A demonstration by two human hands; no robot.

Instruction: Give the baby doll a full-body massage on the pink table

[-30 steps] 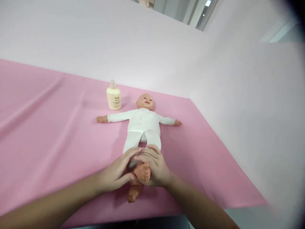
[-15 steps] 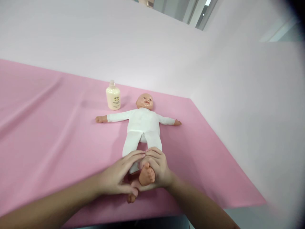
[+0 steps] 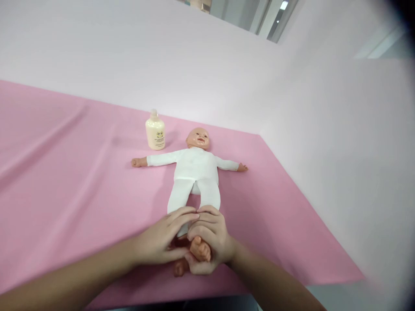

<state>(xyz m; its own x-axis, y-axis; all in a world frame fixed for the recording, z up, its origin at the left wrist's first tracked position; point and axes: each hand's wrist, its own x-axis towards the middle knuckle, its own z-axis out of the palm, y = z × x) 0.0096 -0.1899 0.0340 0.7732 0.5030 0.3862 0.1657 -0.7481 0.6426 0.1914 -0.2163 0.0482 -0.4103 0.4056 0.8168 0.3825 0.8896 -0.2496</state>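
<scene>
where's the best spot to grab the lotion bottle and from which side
Probably round the wide body of the lotion bottle, below the narrow cap. It stands upright on the pink sheet, so a sideways wrap looks steadier than pinching the small top. Come from its left: the doll has its head and outstretched arm close on the other side. Both the left hand and right hand are on the doll's feet now.

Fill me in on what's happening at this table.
A person has both hands on a baby doll that lies face up on a pink cloth. The right hand cups one bare foot, and the left hand rests over the doll's lower legs beside it. The doll wears white clothes, arms spread out. A cream lotion bottle stands upright near its head, untouched.
</scene>
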